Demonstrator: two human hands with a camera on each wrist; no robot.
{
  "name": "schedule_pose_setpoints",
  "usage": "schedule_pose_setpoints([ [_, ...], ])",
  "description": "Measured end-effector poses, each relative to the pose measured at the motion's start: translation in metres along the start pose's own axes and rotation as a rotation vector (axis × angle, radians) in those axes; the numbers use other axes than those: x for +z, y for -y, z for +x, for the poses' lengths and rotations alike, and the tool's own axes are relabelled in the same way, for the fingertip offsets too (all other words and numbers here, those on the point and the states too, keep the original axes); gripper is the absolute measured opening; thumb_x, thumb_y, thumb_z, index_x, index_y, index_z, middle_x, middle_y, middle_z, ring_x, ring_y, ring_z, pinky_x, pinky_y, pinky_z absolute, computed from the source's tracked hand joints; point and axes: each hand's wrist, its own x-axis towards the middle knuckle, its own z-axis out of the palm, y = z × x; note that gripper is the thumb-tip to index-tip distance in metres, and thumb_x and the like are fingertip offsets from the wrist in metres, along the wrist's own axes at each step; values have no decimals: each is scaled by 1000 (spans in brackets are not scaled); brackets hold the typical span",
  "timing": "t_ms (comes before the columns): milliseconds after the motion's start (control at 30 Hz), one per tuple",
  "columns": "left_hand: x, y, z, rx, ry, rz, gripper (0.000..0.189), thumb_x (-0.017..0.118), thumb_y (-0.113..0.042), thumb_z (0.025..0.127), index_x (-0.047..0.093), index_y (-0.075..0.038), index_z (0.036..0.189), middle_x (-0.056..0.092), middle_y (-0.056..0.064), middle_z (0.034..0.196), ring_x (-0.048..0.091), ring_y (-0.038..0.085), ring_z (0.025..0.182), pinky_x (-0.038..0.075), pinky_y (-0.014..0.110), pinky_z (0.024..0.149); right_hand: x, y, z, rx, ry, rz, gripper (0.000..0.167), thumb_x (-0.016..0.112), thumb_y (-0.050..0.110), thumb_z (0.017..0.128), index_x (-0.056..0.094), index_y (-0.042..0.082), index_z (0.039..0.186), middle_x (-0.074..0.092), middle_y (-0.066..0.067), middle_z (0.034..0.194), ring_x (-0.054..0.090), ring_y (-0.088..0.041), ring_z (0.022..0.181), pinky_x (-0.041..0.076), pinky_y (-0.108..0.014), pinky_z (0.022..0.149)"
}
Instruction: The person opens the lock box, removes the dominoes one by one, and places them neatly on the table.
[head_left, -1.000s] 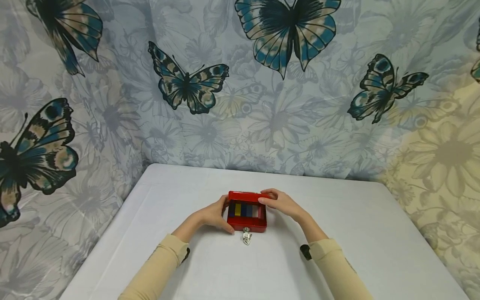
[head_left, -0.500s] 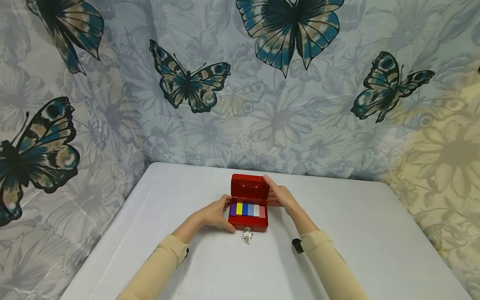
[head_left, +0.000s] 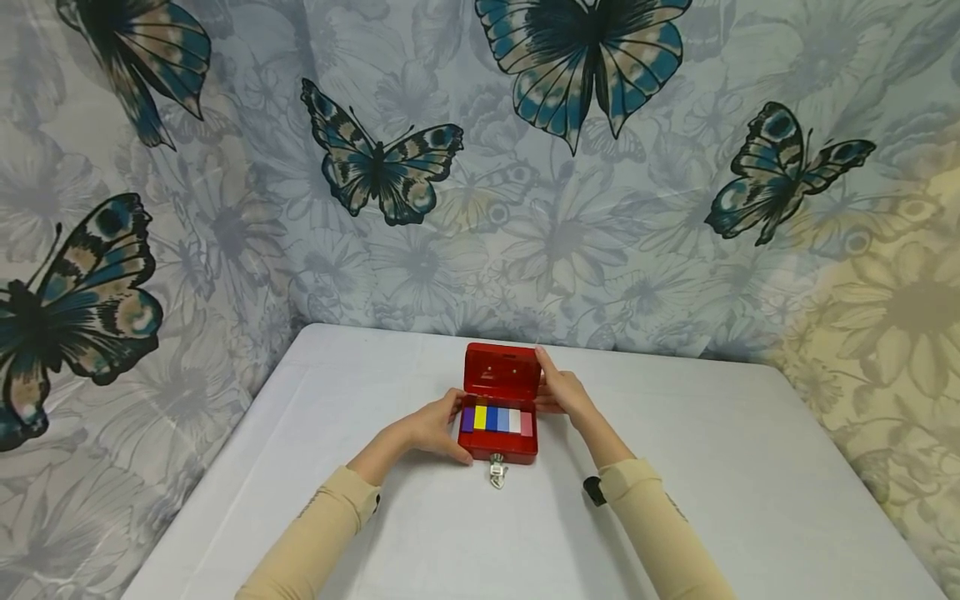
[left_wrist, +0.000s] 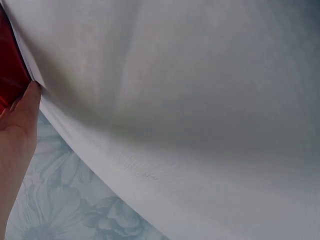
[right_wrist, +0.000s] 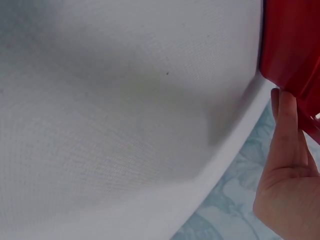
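A red metal cash box (head_left: 498, 452) sits on the white table with its lid (head_left: 501, 372) raised upright at the back. Inside lie colored blocks (head_left: 497, 419) in a row: purple, yellow, blue, light blue, white and pink. What looks like a silver key bunch (head_left: 497, 472) hangs from the front. My left hand (head_left: 433, 427) holds the box's left side, thumb at the front corner and fingers toward the back. With straight fingers my right hand (head_left: 562, 393) touches the right side, one digit reaching up the lid's edge. The right wrist view shows this hand's fingers (right_wrist: 286, 120) against the red metal.
White cloth covers the table (head_left: 675, 467). Behind and beside it hangs a floral fabric backdrop (head_left: 555, 242) printed with large butterflies.
The box lid has swung up from partly lifted to upright, exposing the blocks. My right hand moved from the lid's top to its right side. My left hand stayed at the box.
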Motion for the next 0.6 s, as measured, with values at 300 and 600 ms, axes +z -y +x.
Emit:
schedule_pose_setpoints([
  [300,0,-4,-2,1,1,34,100,90,-31,68,27,-9,142,41,11,146,41,28,134,37,43,110,2,-2,3,-28,-19,7,94,38,75,89,56,-11,123,66,-26,112,70,-19,72,59,-30,64],
  [600,0,-3,-3,20,-7,49,100,89,-28,70,25,-8,145,41,12,146,41,27,135,37,38,110,3,0,1,-11,7,1,95,35,75,90,51,-9,130,62,-27,120,70,-25,84,59,-30,68],
])
